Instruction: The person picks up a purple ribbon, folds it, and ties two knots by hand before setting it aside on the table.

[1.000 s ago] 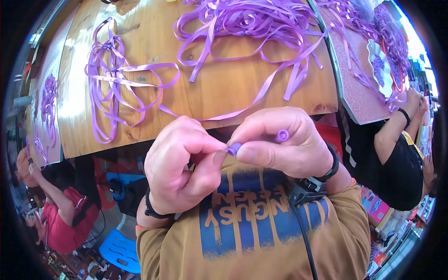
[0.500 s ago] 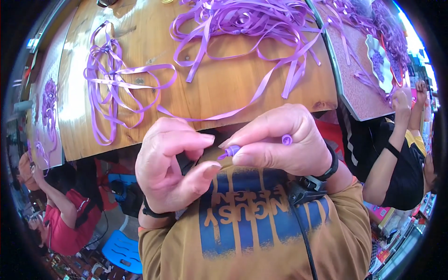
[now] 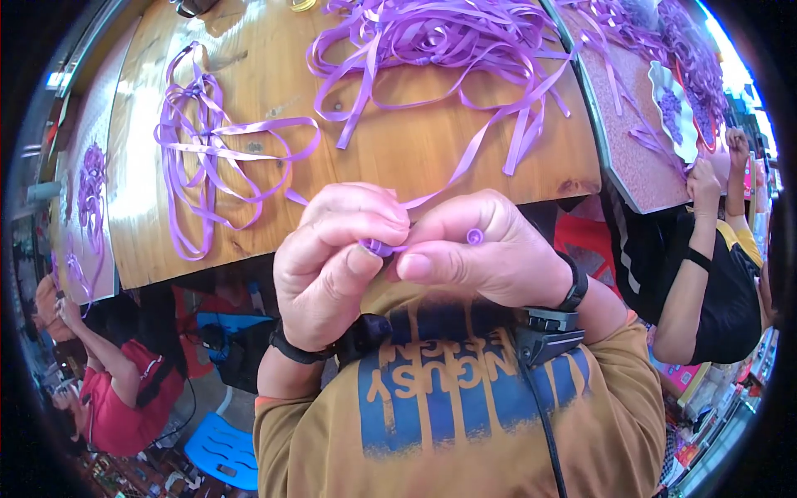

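Note:
In front of my chest, just off the table edge, my two hands meet. My left hand (image 3: 336, 261) is closed, thumb and forefinger pinching a small purple plastic piece (image 3: 378, 247). My right hand (image 3: 494, 249) is closed too, its thumb and forefinger on a thin purple part (image 3: 400, 249) next to that piece. A second small purple piece (image 3: 475, 236), round with a hollow end, sticks out from the curled fingers of my right hand. The fingers hide how the parts in the pinch join.
Purple ribbons lie in a large heap (image 3: 440, 41) at the far side of the wooden table (image 3: 249, 91). A looped ribbon bundle (image 3: 199, 133) is at left. Farther right, a white dish (image 3: 671, 112) holds small purple pieces. People work on both sides; a blue stool (image 3: 220, 448) stands lower left.
My left hand has moved right and closed on the purple plastic piece, where before its fingers were apart. My right hand has shifted slightly left.

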`<state>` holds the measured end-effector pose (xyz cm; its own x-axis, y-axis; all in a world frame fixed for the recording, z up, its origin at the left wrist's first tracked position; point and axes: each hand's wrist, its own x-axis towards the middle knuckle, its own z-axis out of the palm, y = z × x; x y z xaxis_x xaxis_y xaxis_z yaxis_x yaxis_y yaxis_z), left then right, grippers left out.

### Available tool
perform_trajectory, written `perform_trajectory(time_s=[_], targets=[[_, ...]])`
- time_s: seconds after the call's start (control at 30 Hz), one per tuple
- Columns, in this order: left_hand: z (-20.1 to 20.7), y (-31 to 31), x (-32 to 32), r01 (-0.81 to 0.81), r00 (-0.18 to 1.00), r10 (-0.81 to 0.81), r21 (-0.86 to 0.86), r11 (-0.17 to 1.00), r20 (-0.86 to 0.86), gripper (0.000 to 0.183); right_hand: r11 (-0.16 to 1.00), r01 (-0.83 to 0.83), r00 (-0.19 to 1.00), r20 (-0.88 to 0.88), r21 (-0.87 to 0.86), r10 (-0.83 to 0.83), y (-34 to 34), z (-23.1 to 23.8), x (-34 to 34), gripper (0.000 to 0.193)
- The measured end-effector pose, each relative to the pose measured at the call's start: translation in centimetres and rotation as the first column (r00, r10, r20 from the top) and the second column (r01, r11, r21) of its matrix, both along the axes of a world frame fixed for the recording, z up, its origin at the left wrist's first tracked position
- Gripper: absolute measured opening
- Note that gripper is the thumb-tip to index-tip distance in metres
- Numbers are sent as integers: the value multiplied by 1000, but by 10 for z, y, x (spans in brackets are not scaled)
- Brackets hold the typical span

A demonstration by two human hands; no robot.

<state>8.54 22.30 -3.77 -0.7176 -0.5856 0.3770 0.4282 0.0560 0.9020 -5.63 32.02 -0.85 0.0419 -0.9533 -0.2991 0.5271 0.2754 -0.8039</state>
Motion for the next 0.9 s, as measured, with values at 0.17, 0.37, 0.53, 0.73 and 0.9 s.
perform_trajectory(time_s=[0.17, 0.37, 0.53, 0.73, 0.9], targets=[[-9, 3, 1, 111, 991, -91, 235, 966, -94, 21, 995, -60, 992, -118, -78, 51, -3, -2, 0, 14], [6, -10, 19, -44, 964, 177, 537, 842, -199, 22, 995, -8, 990, -137, -100, -6, 1, 8, -11, 36], [17, -44, 62, 226, 815, 238, 667, 710, -529, 16, 941, 290, 894, -303, -172, -331, 15, 7, -41, 27], [11, -62, 128, 4, 774, 438, 695, 719, -457, 15, 849, 439, 891, 24, -294, -453, 43, -5, -97, 42], [12, -71, 171, -10, 645, 594, 772, 635, -480, 18, 806, 499, 861, 80, -318, -502, 59, -17, -126, 31]])
